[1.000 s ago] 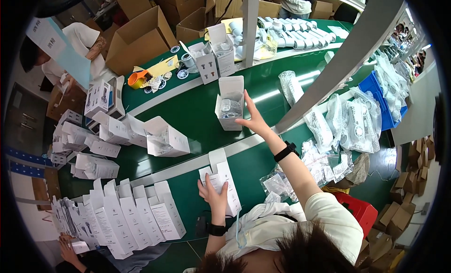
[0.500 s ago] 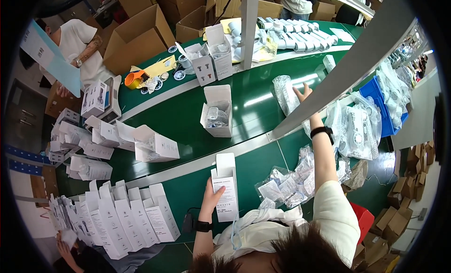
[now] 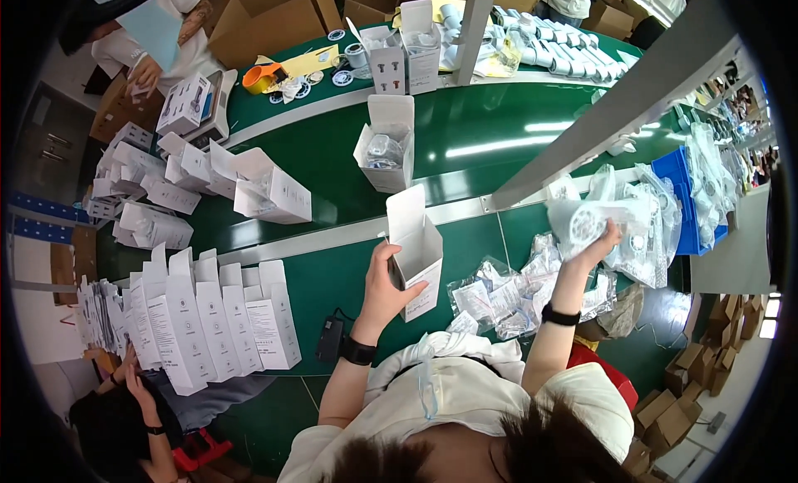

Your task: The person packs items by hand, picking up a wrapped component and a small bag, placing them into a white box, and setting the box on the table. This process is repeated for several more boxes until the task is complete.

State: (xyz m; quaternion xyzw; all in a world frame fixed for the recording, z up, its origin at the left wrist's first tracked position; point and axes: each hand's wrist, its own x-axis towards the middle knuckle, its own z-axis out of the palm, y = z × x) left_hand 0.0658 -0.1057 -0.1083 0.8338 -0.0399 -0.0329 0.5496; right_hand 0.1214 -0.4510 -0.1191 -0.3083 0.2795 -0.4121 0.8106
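Taking the heap of small clear packets point(image 3: 497, 298) as our landmark, we find the white carton point(image 3: 423, 265) just to its left, one flap up and its mouth turned toward us. Our left hand point(image 3: 384, 285) grips that carton, fingers along its left side and thumb across the near face. Beyond the heap and to its right, our right hand point(image 3: 596, 247) is closed on a bagged part point(image 3: 580, 224), with more bagged parts point(image 3: 642, 207) just behind; some fingers are hidden by the film. We judge the carton light and thin-walled, easily dented by a squeeze, so it is best held low on its sides, clear of the flap. The bagged part looks stiff inside a loose, slippery wrap; we would take hold around the solid body rather than the film, whose crinkled edges could slide. Its weight we cannot tell.
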